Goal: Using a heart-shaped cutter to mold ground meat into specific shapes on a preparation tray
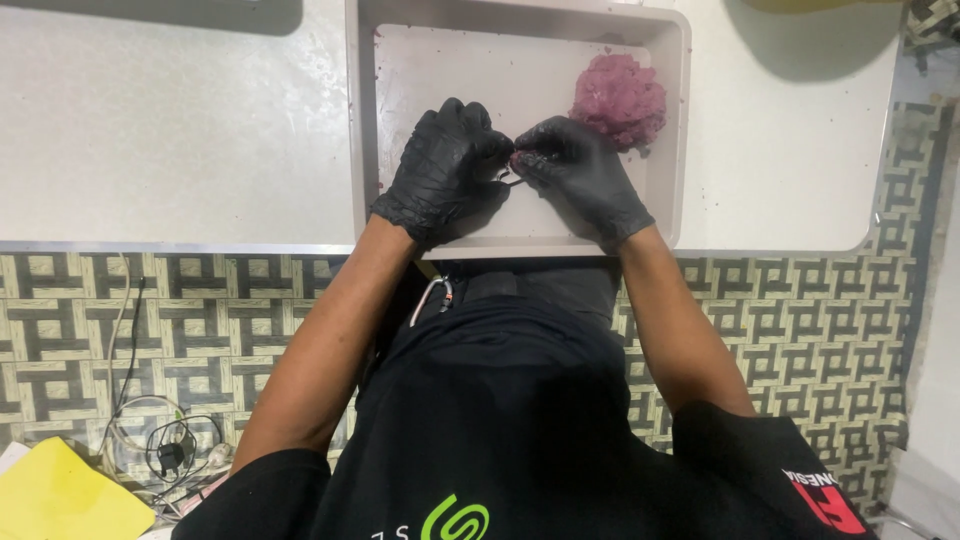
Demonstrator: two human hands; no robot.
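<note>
**Soft purple lump, pinched small between two gloved hands**

The white tabletop (180, 130) carries a shallow pale tray (362, 120), and both hands work inside it. Just beyond the right hand (580, 175) sits the purple mound (620, 98), crumbly and moist-looking; it should be soft, light and sticky, best taken by pinching off its edge. The left hand (445, 165), black-gloved like the other, meets it fingertip to fingertip, both closed narrowly on a small purple bit (520, 160) and a thin item I cannot identify.
</note>
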